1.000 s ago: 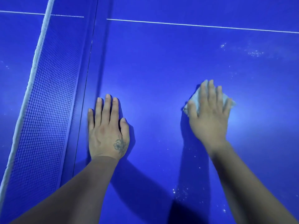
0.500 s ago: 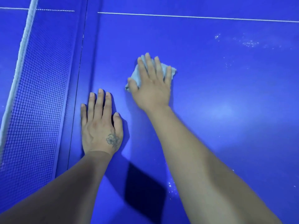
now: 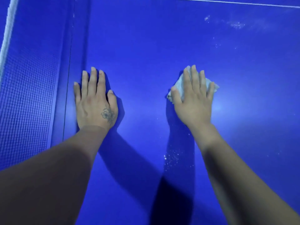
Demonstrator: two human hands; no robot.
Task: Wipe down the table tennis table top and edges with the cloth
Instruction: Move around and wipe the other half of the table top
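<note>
Blue surface [image 3: 146,54] mid-wipe; right hand [image 3: 193,101] flat, grip wide, straight fingers pressing cloth [image 3: 179,85] down for full contact; left hand [image 3: 95,101] flat beside net [image 3: 27,103], likely bracing; dust specks [image 3: 235,25] unwiped.

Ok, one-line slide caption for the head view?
Right hand presses cloth on blue table; left hand flat beside net.
</note>
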